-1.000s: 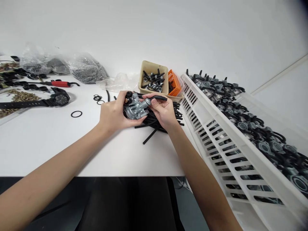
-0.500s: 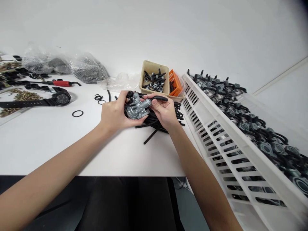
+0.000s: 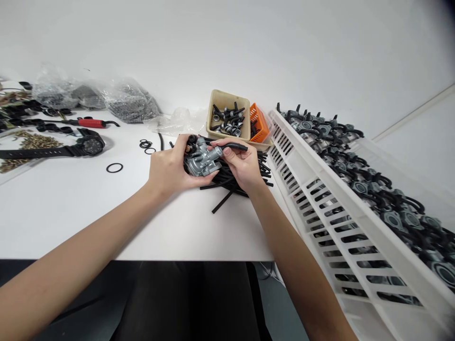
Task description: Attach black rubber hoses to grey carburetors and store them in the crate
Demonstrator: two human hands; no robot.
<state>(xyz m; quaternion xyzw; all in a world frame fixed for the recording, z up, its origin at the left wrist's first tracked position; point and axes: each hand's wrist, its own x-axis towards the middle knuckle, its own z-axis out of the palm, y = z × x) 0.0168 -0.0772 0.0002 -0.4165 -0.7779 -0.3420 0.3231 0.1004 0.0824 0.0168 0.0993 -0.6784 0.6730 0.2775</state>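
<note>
A silver metal carburetor (image 3: 203, 161) is held up over the table by my left hand (image 3: 170, 166), whose fingers and thumb wrap round its left side. My right hand (image 3: 243, 166) pinches a black rubber cap or sleeve (image 3: 234, 147) between thumb and fingers, against the carburetor's upper right end. Whether that black part is seated on the metal, I cannot tell. Beneath both hands lies a loose pile of cut black rubber tubes (image 3: 223, 201), partly hidden by them.
Behind my hands stand a cream bin (image 3: 210, 111) of black and silver parts and an orange basket (image 3: 261, 124). A white slotted crate (image 3: 341, 203) full of carburetors flanks my right arm. Leftward lie rubber rings (image 3: 114, 167), a wristwatch (image 3: 91, 143), a red-handled tool (image 3: 91, 123) and brass screws (image 3: 37, 144).
</note>
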